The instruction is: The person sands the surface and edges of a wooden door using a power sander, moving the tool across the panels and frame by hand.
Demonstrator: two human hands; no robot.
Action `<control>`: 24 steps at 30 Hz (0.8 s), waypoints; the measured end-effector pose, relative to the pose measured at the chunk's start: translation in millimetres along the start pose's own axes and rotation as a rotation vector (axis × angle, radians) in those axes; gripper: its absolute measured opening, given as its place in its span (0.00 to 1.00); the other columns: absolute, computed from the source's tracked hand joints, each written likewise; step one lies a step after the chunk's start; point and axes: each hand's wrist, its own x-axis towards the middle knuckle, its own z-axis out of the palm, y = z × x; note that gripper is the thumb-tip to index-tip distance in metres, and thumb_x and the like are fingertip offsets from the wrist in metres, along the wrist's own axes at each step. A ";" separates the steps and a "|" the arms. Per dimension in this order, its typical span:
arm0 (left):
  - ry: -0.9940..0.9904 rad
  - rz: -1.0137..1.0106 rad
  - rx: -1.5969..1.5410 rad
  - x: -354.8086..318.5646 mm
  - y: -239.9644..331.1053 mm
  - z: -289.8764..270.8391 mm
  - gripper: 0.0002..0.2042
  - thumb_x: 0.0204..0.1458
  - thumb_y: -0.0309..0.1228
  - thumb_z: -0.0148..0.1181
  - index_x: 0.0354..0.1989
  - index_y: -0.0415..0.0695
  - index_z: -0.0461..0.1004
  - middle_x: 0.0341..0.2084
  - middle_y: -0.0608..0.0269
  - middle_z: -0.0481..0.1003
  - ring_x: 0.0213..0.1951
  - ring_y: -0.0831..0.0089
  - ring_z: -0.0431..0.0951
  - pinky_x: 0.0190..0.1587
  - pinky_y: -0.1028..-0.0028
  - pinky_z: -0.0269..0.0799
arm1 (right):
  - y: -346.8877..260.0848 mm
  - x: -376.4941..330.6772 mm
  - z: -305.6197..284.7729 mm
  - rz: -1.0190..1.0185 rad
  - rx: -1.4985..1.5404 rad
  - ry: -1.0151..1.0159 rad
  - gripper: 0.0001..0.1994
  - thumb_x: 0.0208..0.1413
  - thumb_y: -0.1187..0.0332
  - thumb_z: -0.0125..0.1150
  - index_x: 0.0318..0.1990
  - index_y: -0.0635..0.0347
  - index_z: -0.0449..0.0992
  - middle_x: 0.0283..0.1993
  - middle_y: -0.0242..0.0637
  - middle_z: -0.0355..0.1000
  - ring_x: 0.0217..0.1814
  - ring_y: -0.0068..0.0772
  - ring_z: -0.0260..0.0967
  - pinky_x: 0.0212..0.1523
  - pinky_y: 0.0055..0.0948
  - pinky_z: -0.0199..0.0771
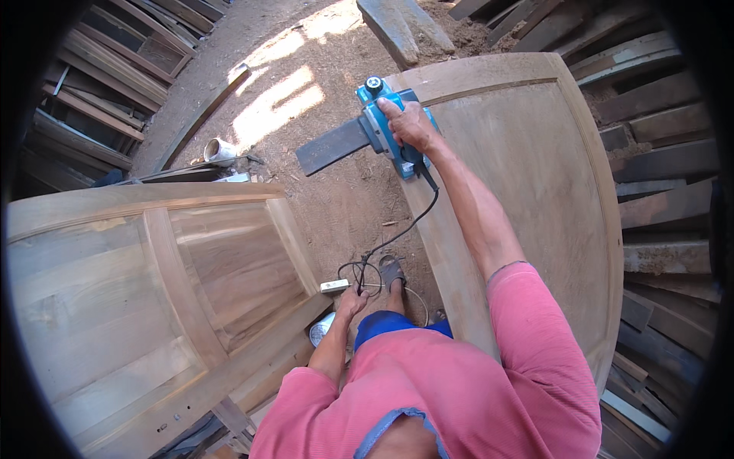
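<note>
Electric planer (391, 143): at right panel door (527, 176), far-left corner
Left panel door (92, 283): left, across floor (336, 206)
Bucket (220, 151): beyond left panel door
Stacked planks (665, 162): far right

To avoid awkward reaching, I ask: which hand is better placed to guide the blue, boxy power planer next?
Probably the right hand: it grips the blue, boxy power planer. The left hand holds the thin black cable.

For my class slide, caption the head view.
Right hand grips a boxy blue planer at a framed brown wooden panel; left hand holds looped black cable.
</note>
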 end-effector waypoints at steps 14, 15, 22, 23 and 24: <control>0.068 -0.187 -0.125 -24.1 -118.2 -27.1 0.28 0.54 0.47 0.61 0.58 0.41 0.77 0.52 0.44 0.80 0.58 0.53 0.78 0.61 0.60 0.71 | 83.4 -254.4 -21.6 0.192 0.138 0.002 0.19 0.66 0.53 0.54 0.35 0.62 0.74 0.20 0.30 0.67 0.17 0.23 0.65 0.20 0.27 0.65; 0.106 -0.184 -0.108 -20.5 -131.7 -33.0 0.27 0.54 0.46 0.61 0.57 0.39 0.77 0.51 0.44 0.80 0.55 0.55 0.80 0.59 0.62 0.73 | 92.3 -276.0 -20.9 0.216 0.166 0.009 0.19 0.66 0.52 0.54 0.37 0.62 0.74 0.20 0.29 0.67 0.17 0.22 0.65 0.20 0.27 0.65; 0.220 -0.103 -0.217 38.8 -119.5 -106.7 0.24 0.57 0.44 0.61 0.55 0.37 0.78 0.48 0.47 0.82 0.51 0.59 0.81 0.55 0.64 0.75 | 78.3 -332.4 -12.6 0.246 0.258 0.170 0.20 0.65 0.51 0.56 0.38 0.62 0.75 0.21 0.29 0.67 0.18 0.21 0.65 0.20 0.25 0.66; 0.218 -0.095 -0.212 47.3 -106.9 -113.8 0.24 0.57 0.44 0.61 0.55 0.37 0.78 0.48 0.47 0.82 0.51 0.59 0.81 0.55 0.64 0.75 | 80.4 -329.8 -11.7 0.248 0.243 0.170 0.20 0.65 0.50 0.57 0.36 0.62 0.74 0.21 0.29 0.67 0.18 0.21 0.65 0.20 0.25 0.66; 0.260 -0.033 -0.229 55.8 -87.9 -123.5 0.25 0.58 0.44 0.60 0.56 0.36 0.77 0.48 0.48 0.81 0.51 0.59 0.81 0.55 0.64 0.75 | 83.7 -325.6 -10.2 0.253 0.228 0.170 0.21 0.65 0.48 0.57 0.35 0.61 0.74 0.21 0.30 0.68 0.18 0.21 0.65 0.20 0.25 0.66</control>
